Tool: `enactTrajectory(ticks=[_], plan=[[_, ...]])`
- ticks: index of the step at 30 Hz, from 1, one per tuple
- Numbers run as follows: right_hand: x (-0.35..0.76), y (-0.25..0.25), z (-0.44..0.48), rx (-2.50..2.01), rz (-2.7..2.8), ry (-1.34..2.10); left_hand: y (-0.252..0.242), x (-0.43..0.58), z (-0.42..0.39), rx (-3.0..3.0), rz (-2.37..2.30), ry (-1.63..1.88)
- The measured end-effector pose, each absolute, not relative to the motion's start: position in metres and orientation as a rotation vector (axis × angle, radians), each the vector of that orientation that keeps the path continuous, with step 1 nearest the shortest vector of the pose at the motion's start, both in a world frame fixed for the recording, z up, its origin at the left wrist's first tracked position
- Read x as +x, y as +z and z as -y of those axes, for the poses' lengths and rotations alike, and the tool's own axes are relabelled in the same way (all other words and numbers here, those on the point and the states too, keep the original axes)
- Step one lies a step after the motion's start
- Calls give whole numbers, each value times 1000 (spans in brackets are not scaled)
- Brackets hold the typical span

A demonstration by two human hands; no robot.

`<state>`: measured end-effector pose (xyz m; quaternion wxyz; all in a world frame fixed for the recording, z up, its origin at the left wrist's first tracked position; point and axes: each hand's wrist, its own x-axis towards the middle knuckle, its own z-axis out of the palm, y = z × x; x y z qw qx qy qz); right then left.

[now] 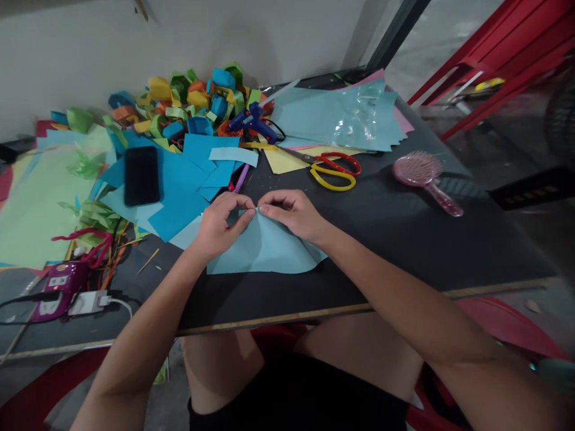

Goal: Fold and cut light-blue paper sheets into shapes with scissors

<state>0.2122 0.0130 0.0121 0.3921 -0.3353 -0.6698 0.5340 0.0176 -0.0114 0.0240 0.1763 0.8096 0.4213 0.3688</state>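
Note:
A sheet of light blue paper (265, 248) lies in front of me near the table's front edge, its far edge bent up. My left hand (224, 221) pinches that far edge between thumb and fingers. Right beside it, my right hand (291, 212) pinches the same edge, the two sets of fingertips almost touching. Scissors (335, 170) with one red and one yellow handle lie beyond my right hand. Past my left hand are darker blue paper pieces (184, 191) and a pale blue strip (233, 155).
A heap of coloured folded paper pieces (179, 105) sits against the wall, with a blue glue gun (254, 123) beside it. A black phone (142, 175) rests on blue paper. To the right is a pink hairbrush (420, 173); at left, a purple power strip (60, 290) with cables.

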Motion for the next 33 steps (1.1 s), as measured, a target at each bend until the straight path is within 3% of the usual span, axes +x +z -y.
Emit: enactTrajectory(ticks=[9,33], plan=[[211,11,-11,-851,1711,1251,25,18,13,2342,-1151,1125],[208,9,-10,-816,1591,1368,28,20,16,2514,-1086,1199]])
